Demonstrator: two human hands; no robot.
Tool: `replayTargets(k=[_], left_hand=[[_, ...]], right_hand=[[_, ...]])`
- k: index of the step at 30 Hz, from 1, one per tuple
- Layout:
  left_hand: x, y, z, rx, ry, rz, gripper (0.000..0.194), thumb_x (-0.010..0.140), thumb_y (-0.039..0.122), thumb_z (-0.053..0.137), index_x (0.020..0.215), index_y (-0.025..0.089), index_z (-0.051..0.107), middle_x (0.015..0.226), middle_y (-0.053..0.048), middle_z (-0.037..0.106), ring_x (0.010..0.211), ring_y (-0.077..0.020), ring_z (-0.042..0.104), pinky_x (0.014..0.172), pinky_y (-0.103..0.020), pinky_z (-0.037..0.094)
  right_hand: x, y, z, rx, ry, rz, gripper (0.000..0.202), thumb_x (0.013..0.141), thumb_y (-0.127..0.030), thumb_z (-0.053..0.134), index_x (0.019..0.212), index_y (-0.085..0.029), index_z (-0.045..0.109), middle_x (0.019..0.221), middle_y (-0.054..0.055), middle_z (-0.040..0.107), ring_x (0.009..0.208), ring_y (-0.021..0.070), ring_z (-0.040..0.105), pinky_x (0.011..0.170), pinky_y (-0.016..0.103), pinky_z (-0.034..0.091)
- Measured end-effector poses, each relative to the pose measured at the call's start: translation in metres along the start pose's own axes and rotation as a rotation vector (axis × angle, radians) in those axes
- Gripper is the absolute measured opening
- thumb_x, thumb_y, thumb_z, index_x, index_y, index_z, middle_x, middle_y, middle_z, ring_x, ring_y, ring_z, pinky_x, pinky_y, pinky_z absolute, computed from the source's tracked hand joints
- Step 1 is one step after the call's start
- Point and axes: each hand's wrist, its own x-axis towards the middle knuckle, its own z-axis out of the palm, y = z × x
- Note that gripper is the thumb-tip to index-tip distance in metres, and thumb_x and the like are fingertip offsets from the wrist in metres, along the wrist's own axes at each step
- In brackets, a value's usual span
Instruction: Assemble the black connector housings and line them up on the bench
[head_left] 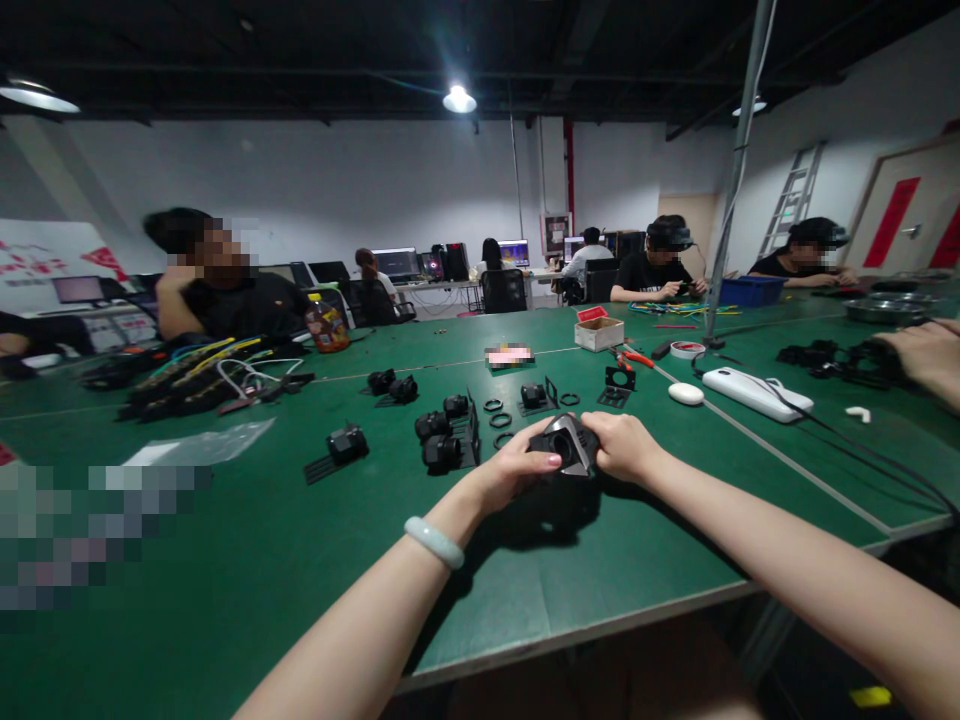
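Note:
A black-and-grey housing (pixel 577 452) with a round opening is held just above the green table (pixel 540 570), between my two hands. My left hand (pixel 517 468), with a pale bangle (pixel 434 543) on its wrist, grips the left side, thumb across the front. Fingers of my right hand (pixel 624 446) are curled around the right side. Just beyond lie several black rings (pixel 500 420) and a black bracket (pixel 618 385) with a round hole. Black camera-like modules on brackets (pixel 444 452) stand left of my hands, another module (pixel 346 443) farther left.
A white power bank (pixel 757 393), a white oval case (pixel 686 393) and orange-handled pliers (pixel 637 360) lie to the right. Cables (pixel 202 375) and a bottle (pixel 327 323) are at the left. A metal pole (pixel 739 170) rises at the right. Other people sit around.

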Motion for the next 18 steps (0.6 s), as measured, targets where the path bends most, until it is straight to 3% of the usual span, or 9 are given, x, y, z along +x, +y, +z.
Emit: replayTargets(k=[8, 18], left_hand=[[-0.0006, -0.0025, 0.0058, 0.153, 0.052, 0.167, 0.067, 0.059, 0.024, 0.058, 0.119, 0.019, 0.03, 0.107, -0.006, 0.048, 0.089, -0.0192, 0.047, 0.072, -0.026, 0.038], [0.0008, -0.0057, 0.0081, 0.297, 0.08, 0.261, 0.065, 0.061, 0.029, 0.058, 0.119, 0.018, 0.029, 0.108, -0.007, 0.047, 0.095, -0.0218, 0.045, 0.079, -0.03, 0.037]], right_hand=[[-0.0004, -0.0013, -0.0022, 0.029, 0.012, 0.018, 0.018, 0.068, -0.017, 0.037, 0.081, -0.016, 0.048, 0.08, 0.005, 0.058, 0.071, 0.0151, 0.052, 0.057, 0.02, 0.03], [-0.0005, -0.0001, -0.0007, 0.04, 0.045, 0.006, 0.013, 0.068, -0.019, 0.037, 0.078, -0.017, 0.046, 0.077, 0.004, 0.057, 0.068, 0.0146, 0.052, 0.055, 0.02, 0.029]])
